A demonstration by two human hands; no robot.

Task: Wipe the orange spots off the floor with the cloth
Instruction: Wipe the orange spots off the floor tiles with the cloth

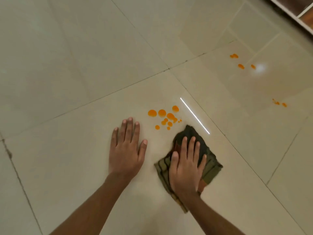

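Note:
A dark green checked cloth [208, 160] lies flat on the pale tiled floor [67, 65]. My right hand [185, 165] presses down on it, palm flat and fingers spread. My left hand [126, 150] rests flat on the bare tile to the left of the cloth, fingers apart, holding nothing. A cluster of several orange spots [165, 117] sits just beyond both hands, a short way from the cloth's far corner. Two smaller groups of orange spots lie further off: one group [240, 62] at the upper right and another [279, 103] at the right.
Dark grout lines cross the glossy tiles. A bright strip of reflected light [194, 115] runs beside the cloth, and a round glare spot [260, 67] sits near the far spots. A white-edged wooden shelf unit [301, 12] stands in the top right corner.

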